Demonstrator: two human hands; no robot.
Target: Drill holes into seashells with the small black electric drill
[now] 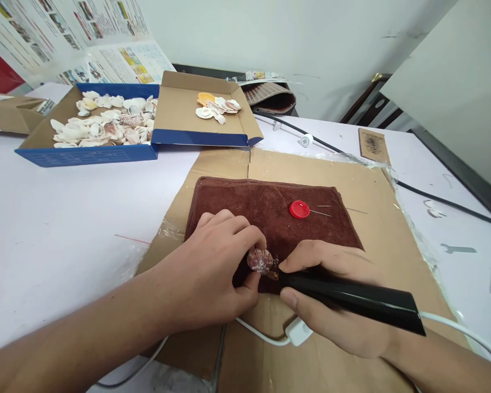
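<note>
My left hand pinches a small pinkish scallop shell against a brown towel. In my right hand is a black pen-shaped electric tool, gripped like a pencil, with its metal tip touching the shell's lower edge. A white cable runs from the tool under my hands. A red round cap and thin needles lie on the towel further back.
The towel lies on a sheet of cardboard on a white table. At the back left a blue box holds several shells; its open lid holds several more. A black cable crosses the right side.
</note>
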